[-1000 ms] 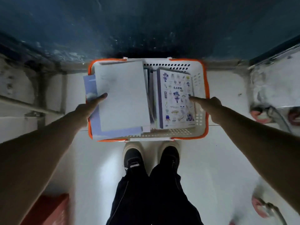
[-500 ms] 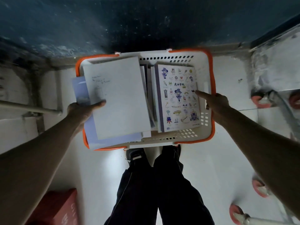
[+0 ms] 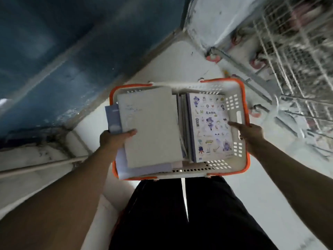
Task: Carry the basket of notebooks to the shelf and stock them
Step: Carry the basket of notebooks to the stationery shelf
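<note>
I held the orange-rimmed basket (image 3: 242, 159) of notebooks (image 3: 151, 129) up in front of my legs, left hand (image 3: 112, 139) gripping its left edge and right hand (image 3: 251, 135) its right, and thought keeping it level would stop spills.

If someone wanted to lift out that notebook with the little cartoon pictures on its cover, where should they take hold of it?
Probably by its near short edge, coming from above on the wearer's side. The cartoon notebook lies face up on top at the right of the basket, its near edge exposed. Its left edge butts against other notebooks, and the right hand already rests a finger on its right side.
</note>
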`<state>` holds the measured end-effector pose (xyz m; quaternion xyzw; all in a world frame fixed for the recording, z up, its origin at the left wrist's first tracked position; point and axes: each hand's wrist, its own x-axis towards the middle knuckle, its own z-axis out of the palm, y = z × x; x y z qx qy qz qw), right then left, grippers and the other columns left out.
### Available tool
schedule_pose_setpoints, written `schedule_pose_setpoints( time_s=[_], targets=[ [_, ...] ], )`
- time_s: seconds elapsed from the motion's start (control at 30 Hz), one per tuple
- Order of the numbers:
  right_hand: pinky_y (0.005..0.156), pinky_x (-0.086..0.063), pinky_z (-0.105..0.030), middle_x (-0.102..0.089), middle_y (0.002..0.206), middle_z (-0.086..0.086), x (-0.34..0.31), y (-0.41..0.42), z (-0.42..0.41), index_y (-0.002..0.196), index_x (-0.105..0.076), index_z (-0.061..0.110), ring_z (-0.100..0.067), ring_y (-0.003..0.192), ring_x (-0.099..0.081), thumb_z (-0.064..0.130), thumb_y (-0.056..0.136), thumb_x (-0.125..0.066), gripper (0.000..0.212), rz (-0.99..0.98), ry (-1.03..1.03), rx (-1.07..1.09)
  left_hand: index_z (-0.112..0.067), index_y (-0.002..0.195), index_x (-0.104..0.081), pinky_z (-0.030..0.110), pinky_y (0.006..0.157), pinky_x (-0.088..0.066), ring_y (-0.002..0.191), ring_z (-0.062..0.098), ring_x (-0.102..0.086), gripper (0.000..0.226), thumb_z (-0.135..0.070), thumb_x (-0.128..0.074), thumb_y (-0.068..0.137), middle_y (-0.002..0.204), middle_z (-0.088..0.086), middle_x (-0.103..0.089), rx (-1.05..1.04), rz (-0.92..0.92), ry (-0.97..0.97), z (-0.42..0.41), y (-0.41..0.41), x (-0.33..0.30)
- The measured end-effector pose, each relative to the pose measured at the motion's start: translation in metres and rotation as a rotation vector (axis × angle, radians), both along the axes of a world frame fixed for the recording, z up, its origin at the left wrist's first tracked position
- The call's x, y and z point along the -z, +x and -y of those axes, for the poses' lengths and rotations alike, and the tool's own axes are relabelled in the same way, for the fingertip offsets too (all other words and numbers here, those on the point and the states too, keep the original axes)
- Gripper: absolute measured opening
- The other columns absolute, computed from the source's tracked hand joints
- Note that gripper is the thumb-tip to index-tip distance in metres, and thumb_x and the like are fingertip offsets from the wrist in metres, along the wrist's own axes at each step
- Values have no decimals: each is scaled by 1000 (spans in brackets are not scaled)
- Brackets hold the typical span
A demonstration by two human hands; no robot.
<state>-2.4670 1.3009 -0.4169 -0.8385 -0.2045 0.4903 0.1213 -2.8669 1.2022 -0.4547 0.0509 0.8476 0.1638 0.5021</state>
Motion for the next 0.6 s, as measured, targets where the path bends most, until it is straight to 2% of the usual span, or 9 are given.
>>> schedule_pose_setpoints(
  time_s=[0.07, 0.13, 0.23, 0.3, 0.37, 0.4, 0.5, 0.6],
  targets=[
    [77, -56, -38, -66, 78, -4, -20, 42, 50, 103, -66, 6, -23, 71, -64, 32, 62, -90, 54, 10, -8, 132, -9, 111, -64, 44, 83, -58, 96, 26, -68, 115, -60, -90, 11, 110, 5, -69, 104, 27, 41, -4, 16, -3],
    [74, -57, -38, -69, 81, -6, -39, 83, 103, 89, -65, 11, -25, 72, -66, 36, 57, -92, 49, 25, 8, 277, -12, 110, -65, 44, 82, -59, 94, 27, -69, 116, -64, -91, 10, 111, 3, -69, 251, 39, 32, -16, 44, -12],
    [52, -41, -28, -57, 64, -3, -65, 135, 177, 84, -65, 11, -20, 55, -52, 38, 67, -87, 38, 46, 33, 471, -10, 99, -72, 44, 84, -57, 87, 25, -72, 82, -44, -100, 29, 103, 7, -73, 440, 117, 106, -31, 100, -30],
    [49, -36, -26, -55, 62, -2, -75, 168, 236, 86, -65, 11, -19, 54, -49, 40, 70, -85, 38, 27, 33, 600, -9, 103, -73, 46, 88, -56, 92, 25, -73, 84, -40, -101, 30, 106, 9, -74, 591, 169, 133, -37, 153, -40],
    [48, -36, -26, -55, 64, -2, -79, 204, 298, 89, -65, 11, -18, 55, -50, 40, 72, -84, 39, 0, 50, 714, -8, 104, -72, 46, 85, -57, 90, 25, -73, 91, -44, -100, 26, 102, 8, -74, 677, 128, 166, -34, 224, -68],
    [48, -37, -25, -55, 65, -2, -78, 223, 331, 91, -66, 10, -18, 55, -51, 40, 72, -84, 40, -11, 61, 776, -7, 101, -71, 45, 84, -57, 88, 25, -72, 84, -42, -100, 30, 98, 8, -74, 726, 81, 191, -26, 262, -82],
    [58, -44, -30, -57, 69, -3, -76, 279, 425, 93, -67, 8, -19, 59, -52, 41, 67, -84, 45, -64, 97, 966, -9, 83, -68, 32, 79, -53, 85, 21, -67, 38, -18, -93, 57, 99, 9, -71, 892, 54, 225, 30, 389, -137],
    [66, -47, -33, -61, 79, -5, -79, 336, 512, 94, -67, 7, -20, 64, -54, 41, 67, -84, 47, -87, 152, 1122, -11, 77, -61, 30, 81, -50, 89, 19, -63, 32, -14, -90, 65, 101, 5, -65, 1036, 69, 258, 87, 486, -145]
  ],
)
